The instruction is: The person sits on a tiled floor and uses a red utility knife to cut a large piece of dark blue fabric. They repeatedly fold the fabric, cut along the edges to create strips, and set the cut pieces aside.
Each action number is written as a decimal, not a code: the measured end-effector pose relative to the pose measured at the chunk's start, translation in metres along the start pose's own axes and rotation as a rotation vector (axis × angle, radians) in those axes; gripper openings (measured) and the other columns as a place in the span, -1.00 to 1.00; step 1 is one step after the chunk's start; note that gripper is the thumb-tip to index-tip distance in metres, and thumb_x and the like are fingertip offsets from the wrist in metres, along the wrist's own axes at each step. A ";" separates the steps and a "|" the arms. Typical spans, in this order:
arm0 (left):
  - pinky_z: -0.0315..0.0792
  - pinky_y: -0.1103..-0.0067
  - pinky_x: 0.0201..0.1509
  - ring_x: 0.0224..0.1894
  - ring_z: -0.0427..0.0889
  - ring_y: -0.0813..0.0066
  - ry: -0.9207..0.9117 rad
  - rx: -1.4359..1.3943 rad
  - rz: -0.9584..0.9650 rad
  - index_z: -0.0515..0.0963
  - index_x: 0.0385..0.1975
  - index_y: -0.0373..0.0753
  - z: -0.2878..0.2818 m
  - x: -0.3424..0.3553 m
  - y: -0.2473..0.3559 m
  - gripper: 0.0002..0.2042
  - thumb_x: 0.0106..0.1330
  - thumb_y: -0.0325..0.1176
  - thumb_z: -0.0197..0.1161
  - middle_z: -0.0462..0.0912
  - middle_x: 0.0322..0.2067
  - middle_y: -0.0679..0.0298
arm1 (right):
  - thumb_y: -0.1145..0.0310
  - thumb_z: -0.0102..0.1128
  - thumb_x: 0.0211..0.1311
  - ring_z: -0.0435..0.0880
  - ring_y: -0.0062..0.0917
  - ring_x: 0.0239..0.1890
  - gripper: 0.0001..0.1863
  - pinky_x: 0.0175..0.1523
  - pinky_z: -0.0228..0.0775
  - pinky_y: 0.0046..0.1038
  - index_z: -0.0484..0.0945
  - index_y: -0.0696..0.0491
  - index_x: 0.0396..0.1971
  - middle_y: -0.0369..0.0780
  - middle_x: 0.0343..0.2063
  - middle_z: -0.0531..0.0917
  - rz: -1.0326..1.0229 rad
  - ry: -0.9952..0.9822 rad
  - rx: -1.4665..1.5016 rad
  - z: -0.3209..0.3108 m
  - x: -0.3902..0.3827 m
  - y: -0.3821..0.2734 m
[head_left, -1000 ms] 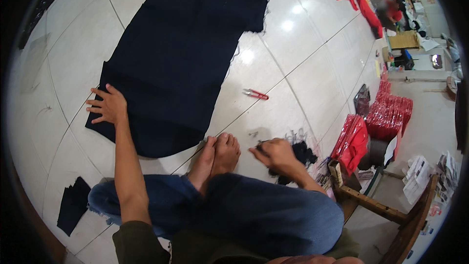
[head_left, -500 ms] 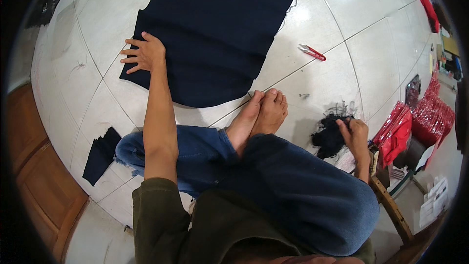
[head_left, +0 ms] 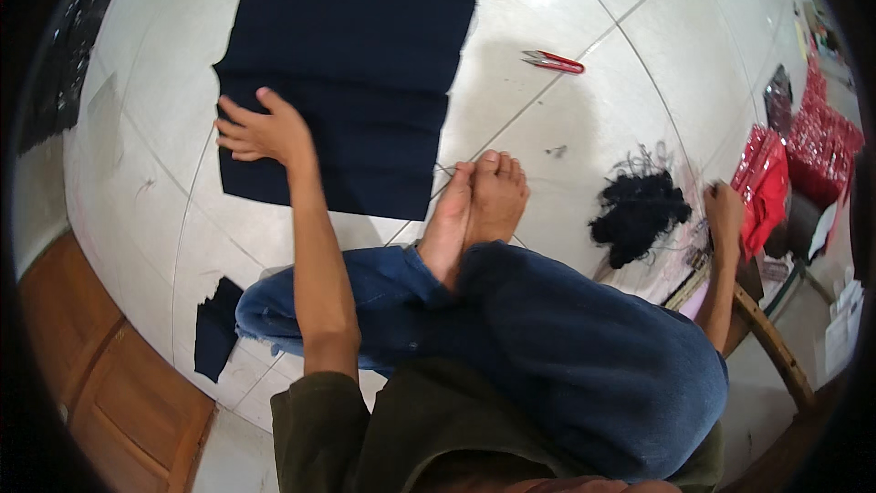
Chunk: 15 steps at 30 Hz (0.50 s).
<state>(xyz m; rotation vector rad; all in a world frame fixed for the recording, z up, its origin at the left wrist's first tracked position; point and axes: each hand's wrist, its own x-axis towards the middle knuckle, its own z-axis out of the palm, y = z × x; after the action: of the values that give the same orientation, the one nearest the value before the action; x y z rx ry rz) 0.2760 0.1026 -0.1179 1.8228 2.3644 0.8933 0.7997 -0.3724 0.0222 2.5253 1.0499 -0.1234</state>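
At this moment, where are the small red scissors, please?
In the head view, the red scissors lie on the tiled floor, to the upper right of the picture's centre, right of the large dark cloth and beyond the bare feet.

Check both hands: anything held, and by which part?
Left hand: nothing held, spread over dark cloth. Right hand: curled; can't tell if it holds anything.

The tiled floor bears navy cloth, red snips, black threads.

Left hand spread over left edge of dark cloth on tiled floor; right hand curled, just beside black thread heap; red snips lie right of cloth
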 end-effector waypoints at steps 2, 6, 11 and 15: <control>0.08 -0.03 0.44 0.45 0.21 -0.16 -0.065 -0.231 0.424 0.44 0.30 -0.23 -0.018 -0.051 0.055 -0.49 0.39 -0.17 0.20 0.35 0.34 -0.12 | 0.15 0.17 0.36 0.74 0.05 -0.32 -0.60 -0.20 0.56 -0.04 0.62 0.24 -0.46 0.13 -0.43 0.70 -0.071 0.039 0.220 -0.004 0.008 -0.046; 0.14 0.18 0.46 0.39 0.36 0.08 -0.504 -0.618 0.801 0.66 0.09 -0.09 -0.045 -0.158 0.146 -0.64 0.28 -0.34 0.34 0.52 0.25 0.18 | 0.03 0.21 0.37 0.73 0.04 -0.32 -0.52 -0.22 0.54 -0.04 0.61 0.22 -0.48 0.13 -0.43 0.70 0.019 0.342 -0.054 -0.015 0.014 -0.037; 0.31 0.27 0.38 0.29 0.49 0.14 -0.485 -0.736 0.581 0.69 0.05 -0.13 -0.032 -0.141 0.144 -0.72 0.36 -0.41 0.27 0.60 0.19 0.15 | -0.06 0.13 0.39 0.74 0.04 -0.35 -0.54 -0.22 0.55 -0.02 0.67 0.09 -0.35 0.05 -0.44 0.73 0.239 0.223 -0.310 0.024 -0.029 0.187; 0.37 0.35 0.32 0.20 0.57 0.17 -0.369 -0.664 0.399 0.70 -0.01 -0.21 -0.037 -0.098 0.121 -0.77 0.41 -0.46 0.19 0.67 0.10 0.13 | -0.12 0.20 0.34 0.77 -0.23 -0.30 -0.44 -0.14 0.60 -0.21 0.73 0.15 -0.13 -0.03 -0.34 0.78 0.512 0.085 0.332 0.054 -0.041 0.166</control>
<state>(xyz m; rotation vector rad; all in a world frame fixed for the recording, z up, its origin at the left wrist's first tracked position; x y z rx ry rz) 0.4000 0.0180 -0.0634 1.9462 1.2931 1.0802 0.8899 -0.5272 0.0372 3.0370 0.4038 -0.0467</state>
